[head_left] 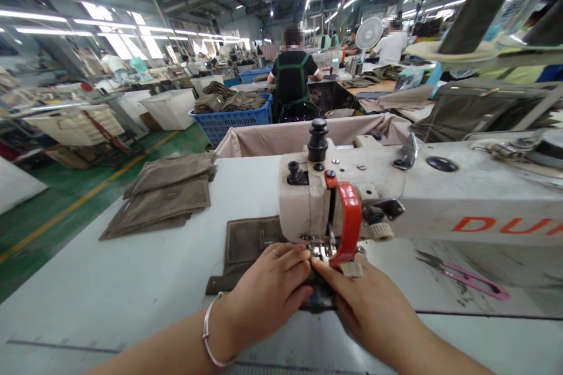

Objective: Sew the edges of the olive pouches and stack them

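A dark brown-grey fabric piece (pixel 250 237) with a stitched border and a small label lies under the sewing machine head. My left hand (pixel 275 275), with a ring and a bracelet, presses on its near right part, fingers bent and close together. Just right of the needle area, my right hand (pixel 373 299) holds the same piece's edge, its index fingertip almost meeting the left fingers. The metal presser foot (pixel 323 252) sits right beyond the fingertips, beside a red guard (pixel 349 222). Fingers and machine head hide part of the fabric and the needle point.
Stacked brown fabric pieces (pixel 169 193) lie at the table's left. Pink-handled thread snips (pixel 466 278) rest under the machine arm (pixel 422 187). Behind the table are a cloth-lined bin (pixel 259 137), a blue basket (pixel 237 120) of fabric and a seated person (pixel 294 79). Thread cones stand upper right.
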`<state>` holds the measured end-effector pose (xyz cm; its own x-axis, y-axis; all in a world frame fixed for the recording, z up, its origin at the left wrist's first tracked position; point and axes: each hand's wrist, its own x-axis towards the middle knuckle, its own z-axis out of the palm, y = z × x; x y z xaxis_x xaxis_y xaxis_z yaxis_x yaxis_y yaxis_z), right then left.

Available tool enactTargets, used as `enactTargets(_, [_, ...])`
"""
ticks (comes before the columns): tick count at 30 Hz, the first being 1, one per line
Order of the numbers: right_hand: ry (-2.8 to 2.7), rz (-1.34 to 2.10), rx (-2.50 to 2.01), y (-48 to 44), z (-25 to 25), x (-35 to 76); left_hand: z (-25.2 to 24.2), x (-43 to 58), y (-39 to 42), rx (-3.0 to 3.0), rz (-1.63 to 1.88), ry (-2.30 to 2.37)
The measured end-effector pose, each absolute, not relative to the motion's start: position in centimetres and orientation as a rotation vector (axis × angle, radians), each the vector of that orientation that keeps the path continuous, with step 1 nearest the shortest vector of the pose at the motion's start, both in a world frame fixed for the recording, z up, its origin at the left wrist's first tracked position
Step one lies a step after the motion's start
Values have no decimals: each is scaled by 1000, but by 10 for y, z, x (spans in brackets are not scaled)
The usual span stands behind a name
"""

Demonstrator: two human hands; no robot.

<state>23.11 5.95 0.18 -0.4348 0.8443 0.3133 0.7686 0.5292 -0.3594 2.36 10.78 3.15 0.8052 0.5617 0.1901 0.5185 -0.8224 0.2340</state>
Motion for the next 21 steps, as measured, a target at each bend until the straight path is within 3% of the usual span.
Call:
enactTargets(14, [-2187, 109, -1560, 68, 15, 241, 23, 0, 124, 2933, 648, 645])
enactTargets(21, [-2198, 228, -1289, 69, 11, 237, 17, 22, 113, 2817, 818, 830])
